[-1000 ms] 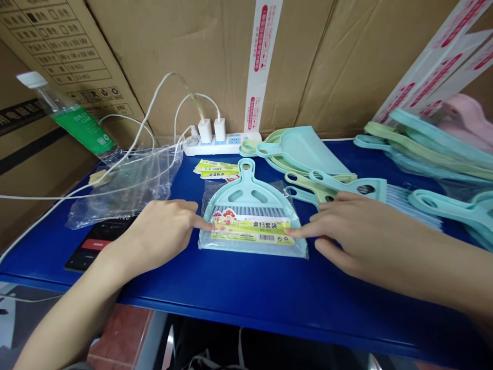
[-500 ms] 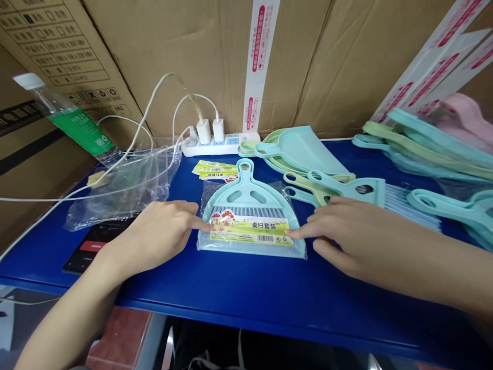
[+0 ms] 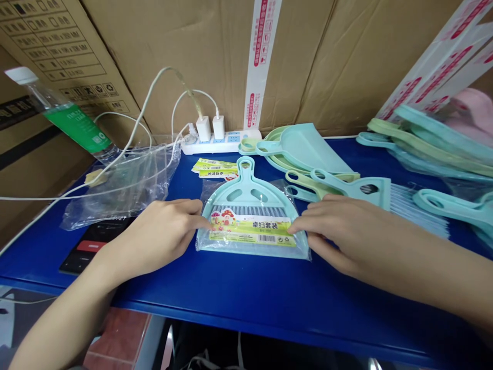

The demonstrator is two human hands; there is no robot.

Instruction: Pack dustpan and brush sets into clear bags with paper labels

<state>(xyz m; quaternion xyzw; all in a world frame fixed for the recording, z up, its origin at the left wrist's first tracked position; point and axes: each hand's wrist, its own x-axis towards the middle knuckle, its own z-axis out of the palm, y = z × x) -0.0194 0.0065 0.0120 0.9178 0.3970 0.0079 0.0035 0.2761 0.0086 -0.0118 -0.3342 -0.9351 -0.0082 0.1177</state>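
A light-blue dustpan with a small brush nested in it [image 3: 250, 195] lies flat on the blue table, inside a clear bag. A yellow-green label with red mushrooms [image 3: 252, 228] rests across its lower part. My left hand [image 3: 164, 234] touches the label's left end with an outstretched index finger, its other fingers curled and thumb hidden. At the label's right end is the index fingertip of my right hand [image 3: 339, 231], with the thumb apart below it by the bag's right edge. Neither hand grips anything.
More labels [image 3: 215, 168] lie behind the set. Loose dustpans [image 3: 308, 149] and brushes [image 3: 354, 187] are at right, near bagged sets [image 3: 435, 139]. A phone [image 3: 92, 244], clear bags [image 3: 127, 180], bottle [image 3: 77, 123] and cables are left; a power strip [image 3: 231, 144] stands behind.
My right hand's thumb has moved slightly left, closer to the bag's edge. The label's right end sits a little farther right. My left hand keeps nearly the same place.
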